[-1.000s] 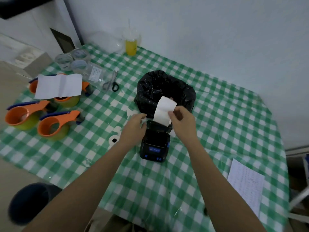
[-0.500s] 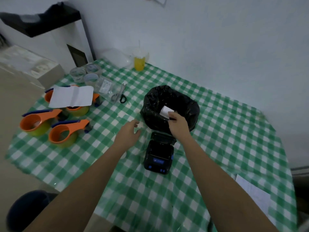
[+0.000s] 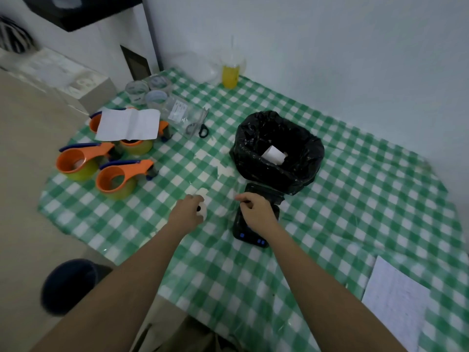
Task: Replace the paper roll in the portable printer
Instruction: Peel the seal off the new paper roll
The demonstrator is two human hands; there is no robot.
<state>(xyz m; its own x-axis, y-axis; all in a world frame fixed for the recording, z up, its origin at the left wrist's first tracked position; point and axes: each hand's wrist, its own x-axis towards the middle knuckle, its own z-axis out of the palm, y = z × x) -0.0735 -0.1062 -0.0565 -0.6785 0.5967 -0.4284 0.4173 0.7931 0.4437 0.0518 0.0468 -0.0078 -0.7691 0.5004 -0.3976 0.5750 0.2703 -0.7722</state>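
The black portable printer [image 3: 255, 235] lies on the green checked tablecloth, its lid end toward a black-lined bin [image 3: 297, 174]. A white strip of paper [image 3: 273, 154] lies inside the bin. My left hand [image 3: 189, 209] is closed over a small white paper roll [image 3: 203, 212] on the cloth, left of the printer. My right hand [image 3: 255, 209] hovers over the printer's upper half with fingers curled and nothing visible in them. The hand hides most of the printer's paper bay.
Three orange tape dispensers [image 3: 115, 179] and a folded white sheet [image 3: 129, 124] sit at the left. Scissors [image 3: 200, 125], clear cups [image 3: 137, 91] and a yellow drink [image 3: 229, 74] stand farther back. A printed sheet [image 3: 398, 301] lies near the right front edge.
My right hand dropped the white strip into the bin and drew back over the printer. My left hand moved down-left onto the paper roll. The camera rose.
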